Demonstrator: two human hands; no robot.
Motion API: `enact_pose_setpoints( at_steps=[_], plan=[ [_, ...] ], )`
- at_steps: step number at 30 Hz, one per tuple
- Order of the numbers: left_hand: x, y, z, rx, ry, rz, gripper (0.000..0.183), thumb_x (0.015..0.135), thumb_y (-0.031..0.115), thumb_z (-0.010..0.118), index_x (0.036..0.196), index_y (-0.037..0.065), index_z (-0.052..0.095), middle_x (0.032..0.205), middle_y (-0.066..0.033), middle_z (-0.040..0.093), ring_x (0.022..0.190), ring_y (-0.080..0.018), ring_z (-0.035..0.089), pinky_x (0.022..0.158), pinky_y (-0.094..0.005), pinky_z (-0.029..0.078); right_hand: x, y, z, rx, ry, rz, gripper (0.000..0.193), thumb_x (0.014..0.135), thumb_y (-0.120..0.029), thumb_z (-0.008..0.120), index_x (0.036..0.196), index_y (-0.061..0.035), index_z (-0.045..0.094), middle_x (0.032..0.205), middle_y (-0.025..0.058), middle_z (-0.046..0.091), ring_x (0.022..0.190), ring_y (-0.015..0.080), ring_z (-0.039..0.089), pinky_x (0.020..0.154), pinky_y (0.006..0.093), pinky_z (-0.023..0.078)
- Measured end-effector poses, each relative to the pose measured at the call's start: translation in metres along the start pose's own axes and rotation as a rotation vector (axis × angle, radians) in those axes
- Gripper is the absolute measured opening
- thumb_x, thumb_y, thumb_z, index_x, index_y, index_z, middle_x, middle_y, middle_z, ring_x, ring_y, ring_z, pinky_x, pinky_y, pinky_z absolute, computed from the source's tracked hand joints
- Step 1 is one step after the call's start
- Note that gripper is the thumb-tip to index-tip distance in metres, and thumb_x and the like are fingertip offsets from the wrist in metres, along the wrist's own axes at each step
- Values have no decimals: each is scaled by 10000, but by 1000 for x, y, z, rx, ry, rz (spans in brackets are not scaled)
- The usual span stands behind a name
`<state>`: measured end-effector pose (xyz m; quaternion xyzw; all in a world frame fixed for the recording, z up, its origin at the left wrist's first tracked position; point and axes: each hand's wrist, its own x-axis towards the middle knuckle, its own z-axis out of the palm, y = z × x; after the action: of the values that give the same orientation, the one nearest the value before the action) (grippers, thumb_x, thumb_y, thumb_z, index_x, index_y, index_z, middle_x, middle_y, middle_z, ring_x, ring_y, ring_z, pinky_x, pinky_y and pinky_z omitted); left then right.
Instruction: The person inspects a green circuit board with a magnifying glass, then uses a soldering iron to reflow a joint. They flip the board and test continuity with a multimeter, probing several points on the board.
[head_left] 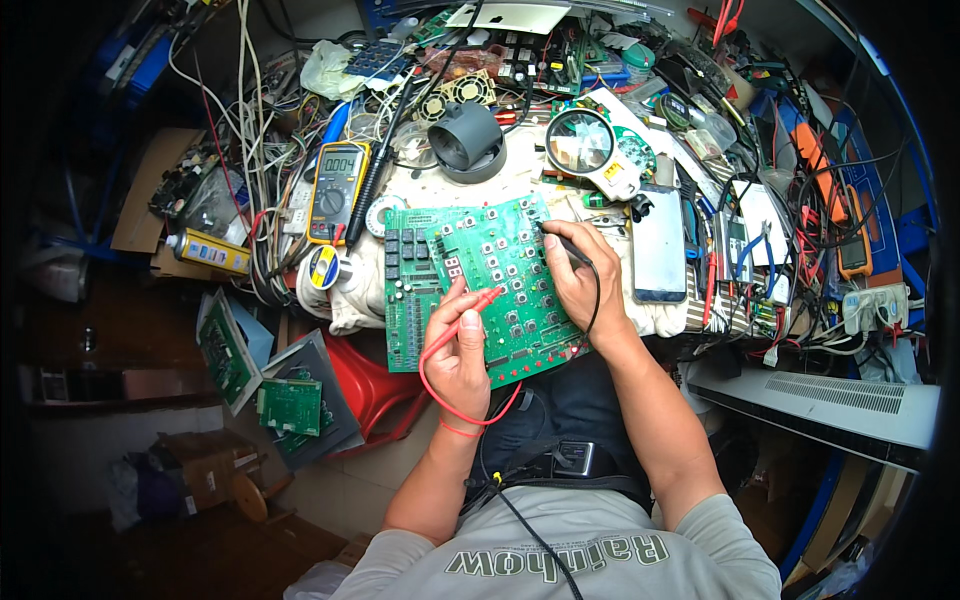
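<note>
A large green circuit board (420,325) with rows of push buttons, a small two-digit display and black relays lies at the table's near edge, partly over my lap. My left hand (458,350) is closed around a red test probe (470,318), its tip pointing at the buttons in the board's middle. In my right hand (585,280) is a black test probe (565,243), its tip at the board's upper right edge. Whether either tip touches metal is too small to tell. Beyond the board at the left stands a yellow multimeter (338,192) with its screen lit.
A grey plastic pipe fitting (467,140) and a round magnifier (582,142) stand behind the board. Right of it lies a smartphone (659,245). Cables, tools and boards crowd the table's back and sides. A red stool (375,385) is at the lower left, beside more circuit boards (290,405).
</note>
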<state>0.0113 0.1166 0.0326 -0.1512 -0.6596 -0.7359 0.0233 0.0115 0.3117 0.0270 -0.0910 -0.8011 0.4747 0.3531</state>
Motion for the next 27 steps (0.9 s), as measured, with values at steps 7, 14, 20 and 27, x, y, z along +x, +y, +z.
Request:
enact_pose_setpoints(
  at_steps=[7,14,20,27],
  plan=[
    [1,0,0,-3,-8,4,224,1130,113,573,1252,-50,664,1276,-253,727,1410,-332,587,1234,-475,403,0,-1,0,-9,-1,-3,172,972,-39,730,1142,-20,748,993,164,735,876,333,739,793,383,579],
    [1,2,0,-22,-15,9,223,1127,96,569,1275,-50,651,1330,-286,695,1343,-297,641,1224,-456,421,0,-1,0,-6,0,10,171,974,-38,729,1143,-26,749,987,164,733,870,334,736,786,385,578],
    [1,0,0,-8,-9,6,225,1128,107,575,1262,-51,662,1305,-283,714,1402,-312,596,1218,-450,417,0,0,1,-9,7,-3,174,971,-37,734,1145,-27,749,986,163,732,867,335,736,784,385,578],
    [2,4,4,-5,34,-13,225,1133,149,570,1230,-35,657,1167,-217,777,1346,-310,642,1315,-525,293,0,2,1,-15,12,-17,172,971,-37,735,1142,-29,752,999,162,740,884,336,744,793,390,582]
  ],
)
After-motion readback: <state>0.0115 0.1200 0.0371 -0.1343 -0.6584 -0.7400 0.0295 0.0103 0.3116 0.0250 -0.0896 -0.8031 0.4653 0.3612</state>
